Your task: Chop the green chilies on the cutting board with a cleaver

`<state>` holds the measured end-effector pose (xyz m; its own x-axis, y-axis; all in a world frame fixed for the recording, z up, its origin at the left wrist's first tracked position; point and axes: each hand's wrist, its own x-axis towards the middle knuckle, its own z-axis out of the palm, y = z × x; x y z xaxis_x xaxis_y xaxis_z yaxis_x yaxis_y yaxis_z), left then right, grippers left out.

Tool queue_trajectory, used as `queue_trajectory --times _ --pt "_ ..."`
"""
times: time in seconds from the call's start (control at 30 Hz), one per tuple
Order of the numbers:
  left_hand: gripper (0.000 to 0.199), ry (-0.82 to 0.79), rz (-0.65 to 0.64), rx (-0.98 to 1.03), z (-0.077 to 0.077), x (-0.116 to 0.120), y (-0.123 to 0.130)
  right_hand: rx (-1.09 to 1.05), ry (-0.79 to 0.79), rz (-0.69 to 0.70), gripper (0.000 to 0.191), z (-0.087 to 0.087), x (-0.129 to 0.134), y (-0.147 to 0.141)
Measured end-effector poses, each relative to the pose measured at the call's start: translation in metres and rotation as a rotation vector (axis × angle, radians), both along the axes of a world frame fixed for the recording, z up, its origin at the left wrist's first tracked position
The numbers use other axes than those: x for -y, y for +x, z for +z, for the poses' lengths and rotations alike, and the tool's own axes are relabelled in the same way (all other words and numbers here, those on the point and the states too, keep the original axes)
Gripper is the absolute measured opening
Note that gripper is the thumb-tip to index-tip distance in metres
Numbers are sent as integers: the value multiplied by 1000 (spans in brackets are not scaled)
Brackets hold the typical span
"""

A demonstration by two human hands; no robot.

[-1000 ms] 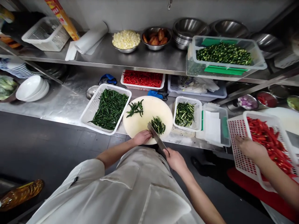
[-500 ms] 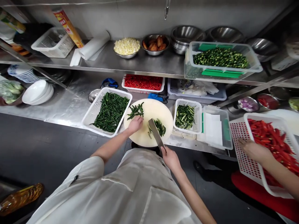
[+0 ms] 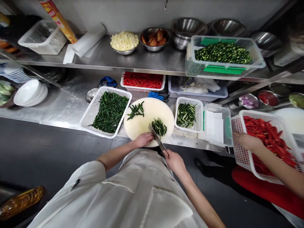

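On the round white cutting board [image 3: 149,110] lie two piles of green chili peppers. The whole ones [image 3: 136,110] are at the left, the cut strips [image 3: 159,127] at the right. My right hand [image 3: 175,162] grips a cleaver [image 3: 157,138] by its handle, its blade slanting over the board beside the strips. Close to the blade's left side, at the board's near edge, is my left hand [image 3: 144,139], fingers drawn together; what they hold, if anything, is hidden. A white basket of whole green chilies [image 3: 110,110] stands left of the board, a smaller basket of cut chilies [image 3: 186,114] right.
At the right, a co-worker's hand [image 3: 248,141] is at a basket of red chilies [image 3: 268,139]. Behind the board sits a basket of red strips [image 3: 142,80]. The shelf above holds steel bowls [image 3: 188,30] and a clear tub of chopped greens [image 3: 224,53].
My left hand has moved from the whole chilies toward me and right, beside the blade. The cleaver stays close to the strips. The view has shifted slightly, and the co-worker's basket has moved somewhat.
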<state>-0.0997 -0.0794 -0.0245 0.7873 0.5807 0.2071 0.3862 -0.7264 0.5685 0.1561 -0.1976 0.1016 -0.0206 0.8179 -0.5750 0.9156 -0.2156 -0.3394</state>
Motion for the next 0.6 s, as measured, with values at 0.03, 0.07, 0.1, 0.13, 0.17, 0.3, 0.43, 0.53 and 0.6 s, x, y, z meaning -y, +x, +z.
queue_trajectory --times 0.03,0.07,0.1,0.13,0.17,0.3,0.43,0.53,0.6 --pt "28 -4 1 2 0 0 2 -19 -2 9 43 0 0 2" --pt "29 -8 5 3 0 -1 3 -44 -4 20 43 -1 0 4" --pt "29 -13 10 6 0 -1 4 -72 -7 29 42 -4 -2 4" --pt "29 -16 13 8 0 -1 3 -92 -13 31 40 -8 -5 3" --pt "29 -17 16 11 0 -1 3 -99 -13 22 39 -13 -10 -1" --pt "29 3 -45 10 3 -6 -1 -131 53 -94 40 -30 -34 -25" --pt "28 82 -6 -31 17 -48 -12 -241 140 -190 45 -33 -35 -25" --pt "28 176 416 -88 30 -93 -22 -281 125 -158 47 -29 -15 -9" --pt "28 220 602 -155 35 -114 -30 -299 69 -72 48 -26 -1 2"
